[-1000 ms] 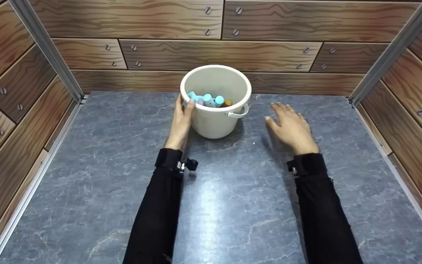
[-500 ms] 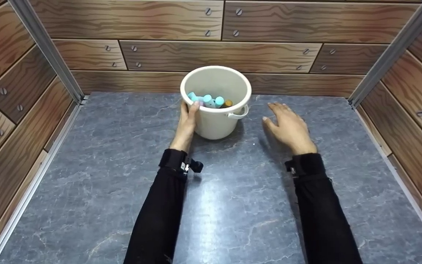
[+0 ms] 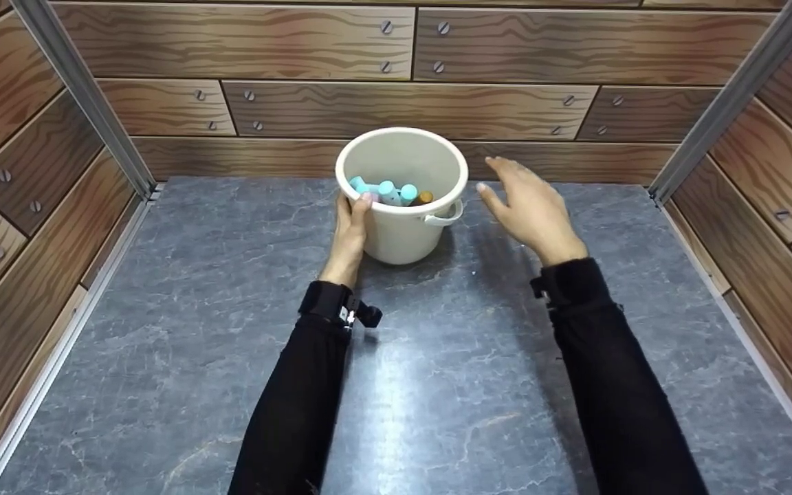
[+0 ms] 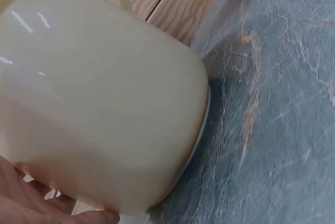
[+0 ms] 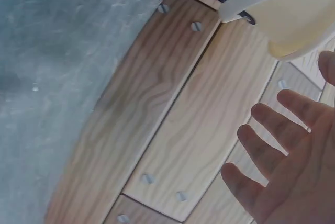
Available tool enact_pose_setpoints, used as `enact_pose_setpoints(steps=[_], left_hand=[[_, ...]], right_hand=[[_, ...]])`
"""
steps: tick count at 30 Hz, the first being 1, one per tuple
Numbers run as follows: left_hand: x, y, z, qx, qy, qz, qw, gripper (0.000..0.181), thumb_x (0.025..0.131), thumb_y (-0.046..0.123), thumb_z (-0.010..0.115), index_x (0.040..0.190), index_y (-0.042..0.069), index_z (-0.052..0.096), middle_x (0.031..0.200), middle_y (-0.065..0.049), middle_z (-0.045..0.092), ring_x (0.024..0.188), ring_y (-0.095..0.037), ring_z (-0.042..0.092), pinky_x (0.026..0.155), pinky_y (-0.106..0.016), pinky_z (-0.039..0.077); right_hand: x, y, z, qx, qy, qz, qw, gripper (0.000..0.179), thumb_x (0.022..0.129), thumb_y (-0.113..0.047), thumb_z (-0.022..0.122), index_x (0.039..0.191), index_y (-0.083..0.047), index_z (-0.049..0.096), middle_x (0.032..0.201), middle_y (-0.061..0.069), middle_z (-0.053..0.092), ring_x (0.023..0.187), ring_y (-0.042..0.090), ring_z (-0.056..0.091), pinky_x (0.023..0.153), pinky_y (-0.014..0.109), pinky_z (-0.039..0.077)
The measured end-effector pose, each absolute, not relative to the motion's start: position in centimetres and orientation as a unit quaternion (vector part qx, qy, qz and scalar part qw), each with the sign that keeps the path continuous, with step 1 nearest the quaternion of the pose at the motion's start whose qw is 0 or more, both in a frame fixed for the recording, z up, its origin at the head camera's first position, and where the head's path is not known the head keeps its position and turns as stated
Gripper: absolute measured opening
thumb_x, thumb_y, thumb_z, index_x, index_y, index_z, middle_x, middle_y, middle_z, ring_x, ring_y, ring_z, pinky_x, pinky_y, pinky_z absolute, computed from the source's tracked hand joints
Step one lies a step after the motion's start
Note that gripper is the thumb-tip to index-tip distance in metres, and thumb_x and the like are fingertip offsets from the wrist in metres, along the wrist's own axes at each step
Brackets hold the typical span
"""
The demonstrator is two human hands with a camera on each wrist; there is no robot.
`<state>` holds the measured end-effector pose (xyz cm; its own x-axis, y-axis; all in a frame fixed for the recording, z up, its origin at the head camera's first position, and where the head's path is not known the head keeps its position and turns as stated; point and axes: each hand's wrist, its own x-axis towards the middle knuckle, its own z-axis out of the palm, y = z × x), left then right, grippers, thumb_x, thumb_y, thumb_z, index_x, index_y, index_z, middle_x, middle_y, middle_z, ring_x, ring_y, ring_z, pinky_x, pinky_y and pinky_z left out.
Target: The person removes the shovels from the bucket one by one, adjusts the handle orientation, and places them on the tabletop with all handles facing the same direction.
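A cream plastic bucket stands upright on the grey marbled surface near the back wall. Several light-blue-capped pieces and an orange-brown one show inside it; their kind is unclear and their lower parts are hidden. My left hand holds the bucket's left side, the thumb up at the rim and the fingers along the outer wall. In the left wrist view, that hand's fingers lie against the bucket wall. To the right of the bucket, my right hand is raised with fingers spread, touching nothing.
The bucket's carrying handle hangs at its front right. Wood-patterned panels rise behind and on both sides, with metal corner posts at the back. The grey surface stretches forward from the bucket.
My right hand has lifted and moved closer to the bucket's right side. My left hand has shifted slightly right along the bucket. The bucket and its contents stay in place.
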<state>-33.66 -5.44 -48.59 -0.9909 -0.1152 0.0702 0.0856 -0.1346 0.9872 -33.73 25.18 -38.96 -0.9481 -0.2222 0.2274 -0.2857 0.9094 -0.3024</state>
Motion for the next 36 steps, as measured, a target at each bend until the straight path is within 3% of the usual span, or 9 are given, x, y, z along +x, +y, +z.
enact_pose_setpoints(steps=[5,12,19,27,36], left_hand=[[-33.6,-5.5,-48.1,0.015,-0.648,-0.759,0.056,0.105,0.1,0.06,0.061,0.188,0.016,0.023,0.195,-0.019,0.026,0.182,-0.037,0.024,0.152,-0.055,0.016],[-33.6,-5.5,-47.6,0.016,-0.636,-0.77,0.045,0.114,0.093,0.064,0.065,0.188,0.017,0.022,0.195,-0.018,0.024,0.182,-0.037,0.024,0.152,-0.059,0.015],[-33.5,-5.5,-47.6,0.01,-0.636,-0.771,0.039,0.115,0.092,0.065,0.065,0.188,0.017,0.021,0.195,-0.02,0.023,0.183,-0.039,0.023,0.152,-0.06,0.015],[-33.5,-5.7,-47.9,-0.008,-0.636,-0.771,0.046,0.102,0.1,0.059,0.062,0.185,0.016,0.026,0.192,-0.019,0.029,0.18,-0.038,0.028,0.151,-0.058,0.019],[-33.5,-5.7,-48.0,0.0,-0.626,-0.779,0.039,0.098,0.102,0.056,0.063,0.185,0.018,0.026,0.191,-0.018,0.031,0.178,-0.037,0.031,0.15,-0.057,0.02]], right_hand=[[-34.1,23.8,-37.4,0.153,-0.971,0.158,0.094,0.069,0.124,-0.05,0.051,0.182,-0.014,0.044,0.188,0.019,0.045,0.176,0.044,0.042,0.144,0.068,0.034],[-34.5,21.6,-35.5,0.197,-0.967,0.142,0.081,0.067,0.122,-0.048,0.056,0.179,-0.014,0.048,0.186,0.017,0.049,0.173,0.042,0.047,0.141,0.067,0.04],[-34.6,19.1,-34.7,0.235,-0.958,0.163,0.017,0.069,0.119,-0.049,0.063,0.177,-0.015,0.051,0.183,0.014,0.054,0.169,0.042,0.052,0.138,0.067,0.044],[-34.9,16.5,-33.6,0.28,-0.945,0.168,-0.013,0.064,0.115,-0.035,0.076,0.17,-0.005,0.059,0.174,0.017,0.064,0.166,0.039,0.057,0.141,0.058,0.044],[-35.4,13.5,-33.3,0.355,-0.922,0.156,-0.009,0.054,0.107,-0.011,0.084,0.156,0.005,0.07,0.156,0.024,0.076,0.147,0.043,0.072,0.13,0.056,0.056]])
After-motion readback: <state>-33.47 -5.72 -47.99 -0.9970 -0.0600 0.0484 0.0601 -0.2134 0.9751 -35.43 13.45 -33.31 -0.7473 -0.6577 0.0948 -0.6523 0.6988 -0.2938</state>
